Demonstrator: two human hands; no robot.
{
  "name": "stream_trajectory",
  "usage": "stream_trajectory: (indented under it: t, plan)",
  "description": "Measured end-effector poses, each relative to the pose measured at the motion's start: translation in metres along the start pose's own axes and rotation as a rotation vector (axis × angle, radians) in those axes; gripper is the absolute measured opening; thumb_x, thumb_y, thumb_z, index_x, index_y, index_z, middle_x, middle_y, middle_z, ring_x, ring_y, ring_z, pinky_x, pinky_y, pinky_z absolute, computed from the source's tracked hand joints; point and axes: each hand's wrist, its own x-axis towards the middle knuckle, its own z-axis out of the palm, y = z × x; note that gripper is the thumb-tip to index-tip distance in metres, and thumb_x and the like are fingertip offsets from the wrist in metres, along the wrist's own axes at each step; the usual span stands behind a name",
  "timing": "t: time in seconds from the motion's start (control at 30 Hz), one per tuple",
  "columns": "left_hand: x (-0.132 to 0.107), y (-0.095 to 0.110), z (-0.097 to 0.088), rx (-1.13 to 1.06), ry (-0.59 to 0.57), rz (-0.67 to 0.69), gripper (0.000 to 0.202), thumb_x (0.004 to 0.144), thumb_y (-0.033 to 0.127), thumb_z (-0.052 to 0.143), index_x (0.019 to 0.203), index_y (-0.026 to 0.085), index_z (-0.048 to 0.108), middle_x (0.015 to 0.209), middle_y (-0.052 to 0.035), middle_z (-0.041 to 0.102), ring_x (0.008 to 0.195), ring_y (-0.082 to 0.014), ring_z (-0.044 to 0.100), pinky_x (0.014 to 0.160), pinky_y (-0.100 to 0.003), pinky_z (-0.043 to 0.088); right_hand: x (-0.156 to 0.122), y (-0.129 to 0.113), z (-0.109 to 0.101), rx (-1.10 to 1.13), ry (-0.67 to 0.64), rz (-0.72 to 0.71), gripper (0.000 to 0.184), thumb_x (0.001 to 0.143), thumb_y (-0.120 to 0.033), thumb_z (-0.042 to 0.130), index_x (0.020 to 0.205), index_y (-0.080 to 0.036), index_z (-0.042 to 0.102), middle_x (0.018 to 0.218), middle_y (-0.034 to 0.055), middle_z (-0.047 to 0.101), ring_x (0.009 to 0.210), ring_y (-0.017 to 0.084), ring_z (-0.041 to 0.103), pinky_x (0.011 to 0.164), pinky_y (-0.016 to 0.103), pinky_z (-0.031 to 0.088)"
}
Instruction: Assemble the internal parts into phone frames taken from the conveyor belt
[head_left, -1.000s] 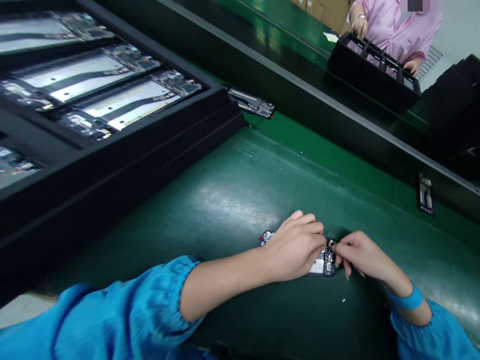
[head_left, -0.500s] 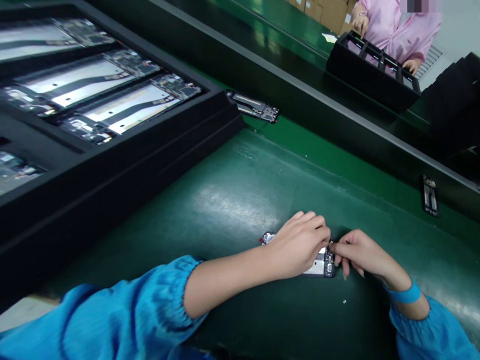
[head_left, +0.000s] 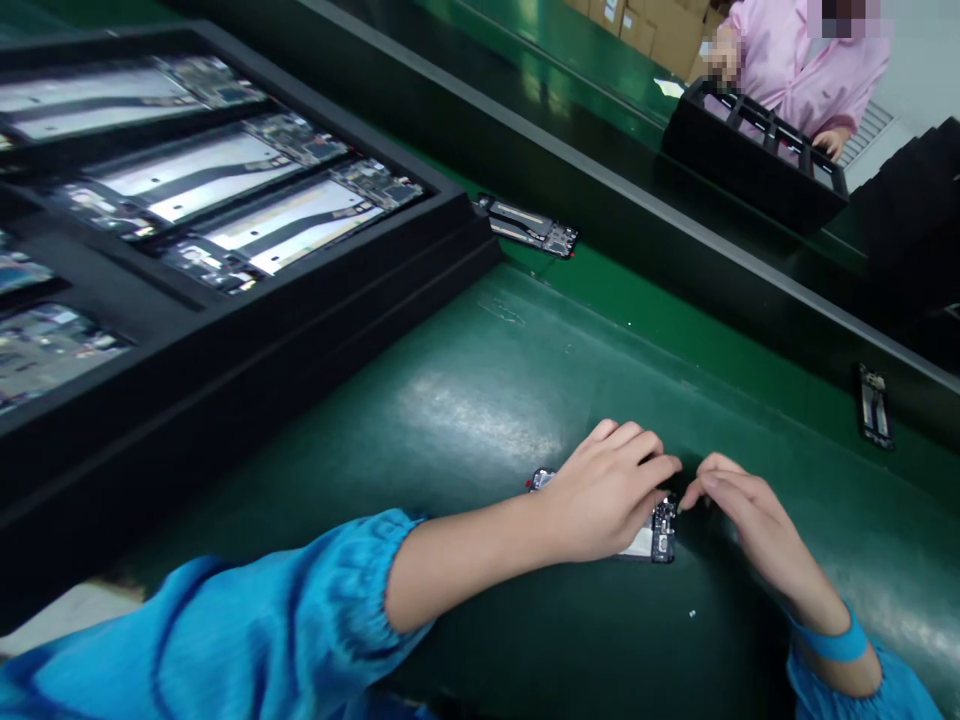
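An opened phone (head_left: 664,530) with its circuit parts showing lies flat on the green mat. My left hand (head_left: 607,495) reaches across it and grips it, covering most of its middle; the thumb and index finger are near the right end. Just off that end is my right hand (head_left: 739,500), raised a little, its thumb and index finger pinched together. Whatever sits in that pinch is too small to make out. A tiny white bit (head_left: 692,613) rests on the mat below the phone.
At left a large black tray (head_left: 360,270) holds several opened phones. Another opened phone (head_left: 529,225) lies by its corner, and one more (head_left: 874,405) lies far right. Beyond a dark rail (head_left: 637,200), a person in pink (head_left: 802,70) handles a black divided box (head_left: 750,165).
My right hand has drawn back to the right, away from the phone's end, and turned. My left hand stays over the phone, its index finger stretched slightly further. The view has shifted a little.
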Motion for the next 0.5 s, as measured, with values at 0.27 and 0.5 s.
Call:
stream_trajectory:
  t: [0.27, 0.5]
  plan:
    - [-0.028, -0.009, -0.018, 0.079, -0.083, 0.200, 0.043, 0.093, 0.047, 0.062, 0.129, 0.025, 0.061, 0.129, -0.0096, 0.059, 0.127, -0.0315, 0.048, 0.106, -0.049, 0.032, -0.025, 0.008, 0.022, -0.320, 0.046, -0.392, 0.015, 0.105, -0.025, 0.052, 0.098, -0.019, 0.065, 0.083, 0.0061, 0.063, 0.075, 0.021, 0.053, 0.068, 0.034, 0.038]
    - [-0.026, -0.012, -0.012, 0.102, -0.108, 0.197, 0.059, 0.090, 0.057, 0.062, 0.141, 0.027, 0.055, 0.148, -0.0128, 0.050, 0.139, -0.0371, 0.041, 0.114, -0.061, 0.029, -0.004, 0.025, 0.020, -0.184, 0.264, -0.428, 0.031, 0.105, -0.018, 0.046, 0.075, -0.021, 0.052, 0.066, 0.0020, 0.050, 0.061, 0.017, 0.049, 0.059, 0.033, 0.036]
